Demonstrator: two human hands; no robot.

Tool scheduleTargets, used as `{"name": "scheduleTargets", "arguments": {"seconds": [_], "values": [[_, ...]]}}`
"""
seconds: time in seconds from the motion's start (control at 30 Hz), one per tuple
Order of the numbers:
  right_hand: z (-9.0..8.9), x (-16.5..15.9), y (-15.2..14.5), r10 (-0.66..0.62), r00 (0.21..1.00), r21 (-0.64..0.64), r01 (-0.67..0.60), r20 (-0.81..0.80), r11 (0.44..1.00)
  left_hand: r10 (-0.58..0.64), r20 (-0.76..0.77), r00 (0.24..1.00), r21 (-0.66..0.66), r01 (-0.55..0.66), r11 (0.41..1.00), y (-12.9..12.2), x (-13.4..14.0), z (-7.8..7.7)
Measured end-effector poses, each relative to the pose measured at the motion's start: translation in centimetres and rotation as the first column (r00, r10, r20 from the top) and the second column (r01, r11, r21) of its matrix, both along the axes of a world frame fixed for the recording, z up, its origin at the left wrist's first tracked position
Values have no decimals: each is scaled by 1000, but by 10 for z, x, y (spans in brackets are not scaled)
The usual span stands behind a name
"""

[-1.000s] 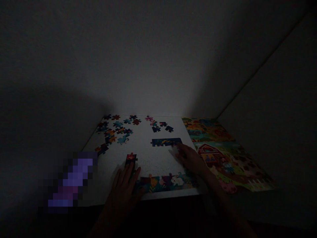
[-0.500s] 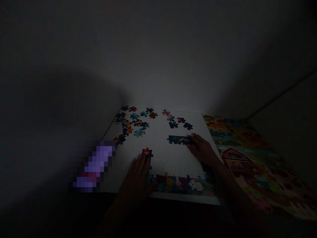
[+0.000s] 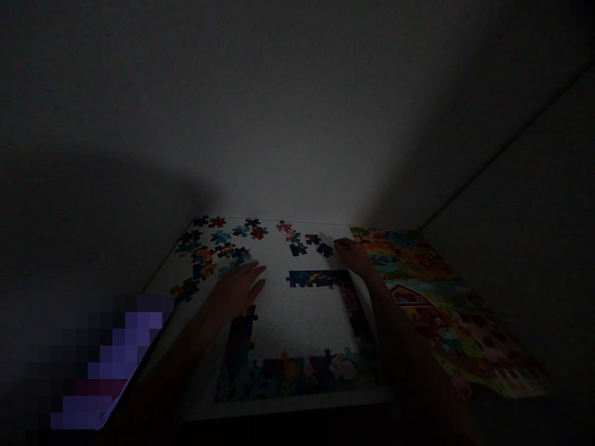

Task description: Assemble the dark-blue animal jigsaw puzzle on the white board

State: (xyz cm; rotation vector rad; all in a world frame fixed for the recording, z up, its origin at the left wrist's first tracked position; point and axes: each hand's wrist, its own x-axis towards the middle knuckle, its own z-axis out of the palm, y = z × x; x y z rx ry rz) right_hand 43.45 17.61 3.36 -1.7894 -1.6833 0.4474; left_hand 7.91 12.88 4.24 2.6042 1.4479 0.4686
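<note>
My left hand [image 3: 235, 288] is open, its fingers spread above the white tabletop [image 3: 274, 310], near the loose puzzle pieces on the left and the top of the frame's left side [image 3: 240, 331]. My right hand [image 3: 352, 255] reaches to the right edge of a dark puzzle piece [image 3: 325, 249], fingers stretched and slightly bent; the piece lies flat. Whether the fingertips touch it is too dark to tell. Below that hand, a joined dark blue puzzle strip [image 3: 316, 279] meets the right side strip [image 3: 356, 306]. The joined bottom row [image 3: 292, 368] shows a yellow plant and a pale shape.
Several loose puzzle pieces [image 3: 220, 236] are scattered at the back left. Others, including a pink piece [image 3: 283, 227], lie at the back middle. A colourful farm picture [image 3: 446, 328] lies on the right. A blurred purple object [image 3: 125, 353] is at the left. A wall stands behind.
My left hand has lifted off the left side strip and moved up. My right hand has left the blue strip and moved back to the dark piece. The view has shifted.
</note>
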Motion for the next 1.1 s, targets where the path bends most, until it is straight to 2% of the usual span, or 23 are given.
{"name": "scheduleTargets", "arguments": {"seconds": [0.13, 0.3, 0.47, 0.7, 0.9, 1.1], "values": [[-21, 6, 20, -81, 992, 118, 93, -101, 989, -87, 11, 996, 0, 87, 996, 44, 28, 2], [-39, 10, 20, -84, 991, 135, 98, -109, 986, -171, 40, 984, 54, 169, 984, 71, 53, -13], [-39, 9, 22, -78, 997, 140, 80, -22, 987, -205, 27, 978, 70, 202, 977, 75, 63, -24], [-36, 7, 19, -78, 996, 156, 83, -38, 984, -203, 67, 977, 18, 202, 979, 76, 63, -22], [-37, 7, 18, -89, 995, 152, 95, -49, 984, -190, 122, 974, 35, 187, 982, 77, 63, -22], [-37, 8, 19, -88, 994, 151, 96, -63, 984, -124, 137, 983, 43, 119, 992, 75, 66, -20]]}}
